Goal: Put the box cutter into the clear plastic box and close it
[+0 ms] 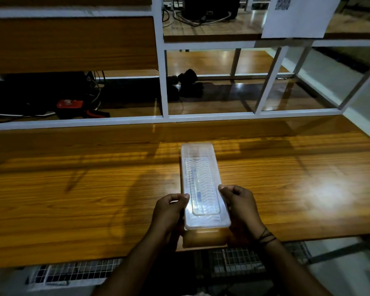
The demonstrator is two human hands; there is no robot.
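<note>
A long clear plastic box (198, 154) lies lengthwise on the wooden table (73, 189), its lid on top. Through the ribbed lid I make out the box cutter (195, 189) inside, a pale shape with a dark blue patch near its close end. My left hand (171, 210) grips the box's near left side, thumb on the lid edge. My right hand (238, 204) grips the near right side, thumb on the rim. The box's near end sits bright under a light, close to the table's front edge.
A white metal frame (163, 82) with a shelf rises behind the table. Cables and a red and black device (69, 104) lie beyond it at left. A white paper sheet (297, 16) hangs at top right. Wire mesh (233, 261) shows below the table edge.
</note>
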